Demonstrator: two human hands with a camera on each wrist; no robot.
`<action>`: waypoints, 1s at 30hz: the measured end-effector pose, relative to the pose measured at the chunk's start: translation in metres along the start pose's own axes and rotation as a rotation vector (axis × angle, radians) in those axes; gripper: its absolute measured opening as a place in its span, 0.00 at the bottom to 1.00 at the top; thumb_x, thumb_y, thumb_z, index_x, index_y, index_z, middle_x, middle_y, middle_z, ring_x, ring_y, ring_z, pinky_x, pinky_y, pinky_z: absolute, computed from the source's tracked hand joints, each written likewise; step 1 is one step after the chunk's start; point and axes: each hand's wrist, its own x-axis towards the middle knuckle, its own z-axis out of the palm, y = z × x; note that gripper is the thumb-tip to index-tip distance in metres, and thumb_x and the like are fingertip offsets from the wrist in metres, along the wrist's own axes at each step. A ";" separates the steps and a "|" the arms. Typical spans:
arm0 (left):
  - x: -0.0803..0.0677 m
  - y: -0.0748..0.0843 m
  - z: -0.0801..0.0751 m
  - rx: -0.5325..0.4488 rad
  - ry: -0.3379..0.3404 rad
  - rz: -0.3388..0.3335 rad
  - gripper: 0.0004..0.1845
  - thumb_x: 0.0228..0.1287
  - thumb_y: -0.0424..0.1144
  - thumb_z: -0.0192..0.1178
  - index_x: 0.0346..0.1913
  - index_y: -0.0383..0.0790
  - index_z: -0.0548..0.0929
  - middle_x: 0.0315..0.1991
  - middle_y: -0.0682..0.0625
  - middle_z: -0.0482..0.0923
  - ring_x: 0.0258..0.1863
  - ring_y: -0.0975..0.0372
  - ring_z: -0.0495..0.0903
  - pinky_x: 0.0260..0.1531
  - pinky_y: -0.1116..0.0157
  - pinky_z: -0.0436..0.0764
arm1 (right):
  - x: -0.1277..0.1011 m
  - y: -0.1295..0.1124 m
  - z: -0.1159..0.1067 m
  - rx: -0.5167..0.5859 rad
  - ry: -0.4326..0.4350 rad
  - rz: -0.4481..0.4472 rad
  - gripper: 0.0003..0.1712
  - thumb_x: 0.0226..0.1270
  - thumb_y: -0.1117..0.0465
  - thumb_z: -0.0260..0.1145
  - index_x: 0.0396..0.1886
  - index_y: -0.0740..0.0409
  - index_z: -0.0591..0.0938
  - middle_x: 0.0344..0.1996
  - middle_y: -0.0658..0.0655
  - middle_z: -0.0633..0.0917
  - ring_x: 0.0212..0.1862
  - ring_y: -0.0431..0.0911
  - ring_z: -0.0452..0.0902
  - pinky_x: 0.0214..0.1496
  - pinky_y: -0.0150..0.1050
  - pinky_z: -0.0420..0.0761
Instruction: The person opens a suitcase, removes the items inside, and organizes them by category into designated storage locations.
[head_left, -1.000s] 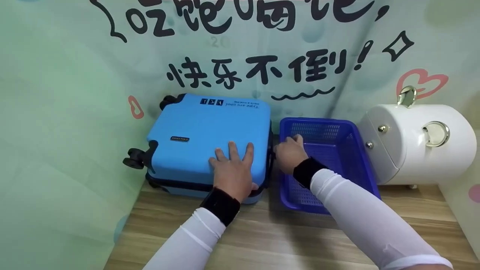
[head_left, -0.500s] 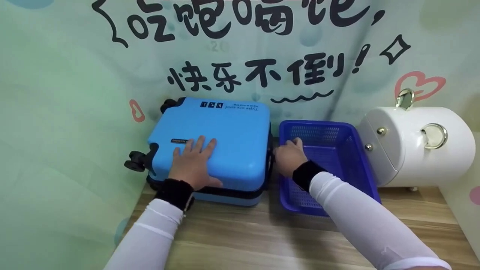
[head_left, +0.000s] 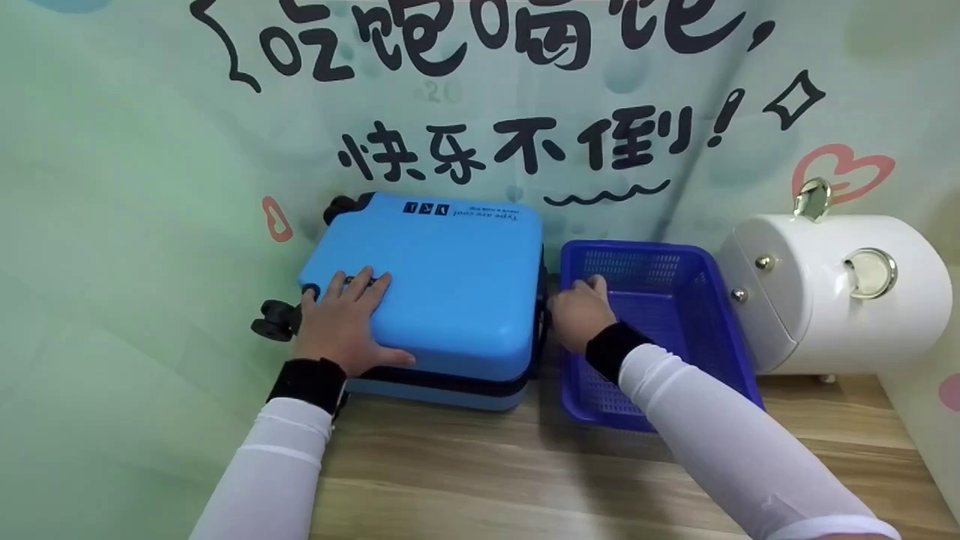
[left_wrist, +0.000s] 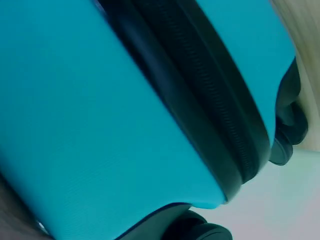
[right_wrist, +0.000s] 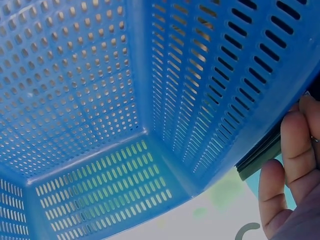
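Note:
A blue hard-shell suitcase (head_left: 457, 277) lies flat at the back of the wooden surface, its wheels (head_left: 276, 321) to the left. My left hand (head_left: 337, 322) rests on its front left corner with fingers spread. The left wrist view is filled by the blue shell and its dark zipper (left_wrist: 210, 90); no fingers show there. At the suitcase's right side, my right hand (head_left: 579, 315) curls its fingers against the black edge. Those fingers (right_wrist: 295, 142) appear at the right of the right wrist view, beside a black strip (right_wrist: 260, 155); the exact part gripped is hidden.
A blue plastic basket (head_left: 727, 330) with slotted walls stands right of the suitcase, under my right forearm. Farther right is a white rounded box (head_left: 847, 322) with metal handles and knobs. A printed backdrop (head_left: 480, 97) rises close behind. Wooden surface (head_left: 480, 480) lies in front.
My left hand has slid leftward across the suitcase, from near its right end to the front left corner. The right hand stays where it was, and the suitcase looks unmoved.

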 end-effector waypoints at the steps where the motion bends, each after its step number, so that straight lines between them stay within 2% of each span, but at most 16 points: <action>1: -0.001 0.000 0.001 0.006 0.002 -0.006 0.72 0.37 0.86 0.69 0.85 0.53 0.58 0.85 0.43 0.55 0.82 0.37 0.54 0.71 0.22 0.54 | 0.000 -0.001 -0.001 0.008 0.000 0.000 0.07 0.65 0.67 0.67 0.26 0.58 0.84 0.24 0.59 0.86 0.35 0.57 0.75 0.58 0.64 0.65; 8: -0.002 0.002 0.003 -0.002 0.005 -0.029 0.72 0.37 0.86 0.68 0.85 0.52 0.58 0.85 0.43 0.55 0.82 0.37 0.54 0.71 0.22 0.53 | -0.002 -0.002 -0.002 0.028 0.009 0.009 0.07 0.62 0.60 0.75 0.29 0.58 0.87 0.27 0.59 0.89 0.38 0.58 0.78 0.62 0.66 0.65; 16: -0.003 0.006 0.002 -0.013 0.000 -0.035 0.71 0.38 0.84 0.71 0.84 0.51 0.59 0.84 0.43 0.57 0.81 0.37 0.56 0.69 0.21 0.54 | -0.005 -0.001 0.000 0.053 0.003 0.020 0.03 0.62 0.62 0.73 0.30 0.56 0.87 0.27 0.57 0.89 0.39 0.57 0.77 0.62 0.65 0.64; 22: -0.006 0.013 0.001 -0.002 -0.003 -0.059 0.72 0.38 0.85 0.69 0.84 0.50 0.59 0.85 0.42 0.56 0.81 0.36 0.55 0.69 0.21 0.54 | -0.005 0.001 -0.001 0.066 -0.010 0.027 0.06 0.63 0.60 0.73 0.28 0.55 0.86 0.25 0.57 0.88 0.38 0.57 0.76 0.62 0.65 0.63; 30: -0.010 0.022 0.006 0.016 0.070 -0.098 0.71 0.39 0.86 0.67 0.83 0.48 0.61 0.83 0.42 0.60 0.80 0.38 0.60 0.68 0.22 0.58 | -0.003 0.004 0.001 0.042 -0.034 0.028 0.13 0.61 0.52 0.78 0.28 0.55 0.85 0.27 0.57 0.89 0.40 0.57 0.79 0.63 0.65 0.64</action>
